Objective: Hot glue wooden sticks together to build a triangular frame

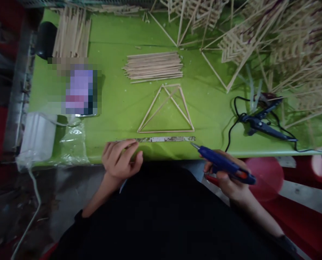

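Observation:
My right hand grips a blue glue gun at the table's near edge, its metal tip pointing left toward the right end of a long flat strip. My left hand rests on the green table with fingers curled, touching the strip's left end and holding nothing. Just beyond the strip lies a stick frame shaped like a trapezoid with diagonals. Farther back lies a bundle of loose sticks.
A second blue glue gun with a black cable lies at the right. Piles of finished stick frames fill the back right. More sticks lie back left, a white container and clear plastic at the left edge. Red stools stand at right.

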The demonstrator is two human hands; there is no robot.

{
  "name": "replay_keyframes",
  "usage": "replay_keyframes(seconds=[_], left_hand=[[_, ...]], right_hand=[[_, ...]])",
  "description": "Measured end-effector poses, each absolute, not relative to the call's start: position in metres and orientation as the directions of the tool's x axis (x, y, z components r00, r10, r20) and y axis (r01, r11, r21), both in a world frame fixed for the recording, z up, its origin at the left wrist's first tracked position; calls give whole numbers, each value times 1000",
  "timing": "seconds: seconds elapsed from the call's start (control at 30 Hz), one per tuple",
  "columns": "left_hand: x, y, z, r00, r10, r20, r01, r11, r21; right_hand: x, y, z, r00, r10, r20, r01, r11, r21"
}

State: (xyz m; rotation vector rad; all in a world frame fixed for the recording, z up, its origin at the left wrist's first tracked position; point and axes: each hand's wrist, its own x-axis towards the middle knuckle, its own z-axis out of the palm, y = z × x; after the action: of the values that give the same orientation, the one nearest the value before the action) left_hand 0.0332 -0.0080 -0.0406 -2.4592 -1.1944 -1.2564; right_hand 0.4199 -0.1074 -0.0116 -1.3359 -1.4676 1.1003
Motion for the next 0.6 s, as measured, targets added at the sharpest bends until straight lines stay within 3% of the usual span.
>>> replay_keyframes(seconds=[0.2,0.6], left_hand=[[0,-5,-63,188,680,708,793,-530,299],[6,-4,-66,172,699,694,792,-517,325]], right_hand=[[391,-90,-20,-252,960,120,371,210,-905],[352,-50,-12,-379,893,245,336,379,-862]])
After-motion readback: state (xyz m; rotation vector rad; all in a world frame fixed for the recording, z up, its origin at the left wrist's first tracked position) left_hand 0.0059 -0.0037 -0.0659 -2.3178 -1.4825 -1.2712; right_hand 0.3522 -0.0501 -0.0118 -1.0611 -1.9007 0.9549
